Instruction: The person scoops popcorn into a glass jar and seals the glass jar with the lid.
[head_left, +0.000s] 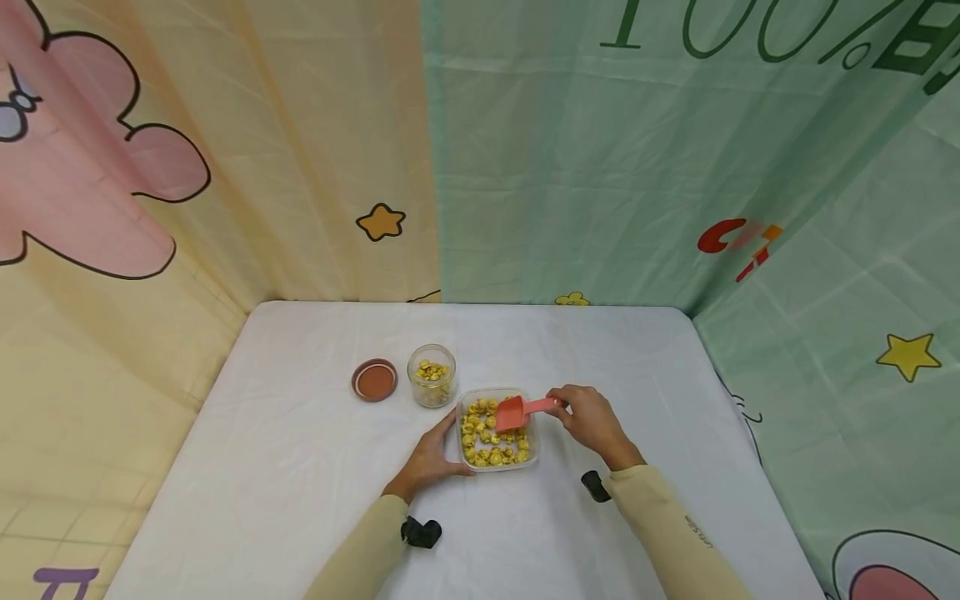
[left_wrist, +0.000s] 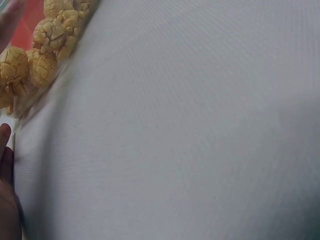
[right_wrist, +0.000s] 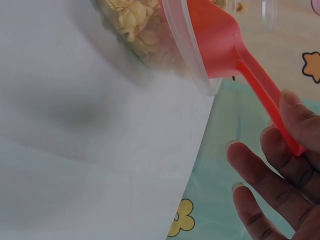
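From here I have the right grip (head_left: 588, 417) pinched on a red scoop (head_left: 512, 414) by its handle, over a box (head_left: 497, 469) of popcorn (head_left: 496, 457).
The left grip (head_left: 427, 462) spreads wide against the box's left side; beyond it on the bench (head_left: 300, 467), a jar (head_left: 432, 392) stands beside a brown lid (head_left: 374, 380).

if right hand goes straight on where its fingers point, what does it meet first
Beyond the coral-red plastic scoop it holds, the right hand would probably meet the near rim of the clear rectangular plastic container first; height is unclear, so it might pass above.
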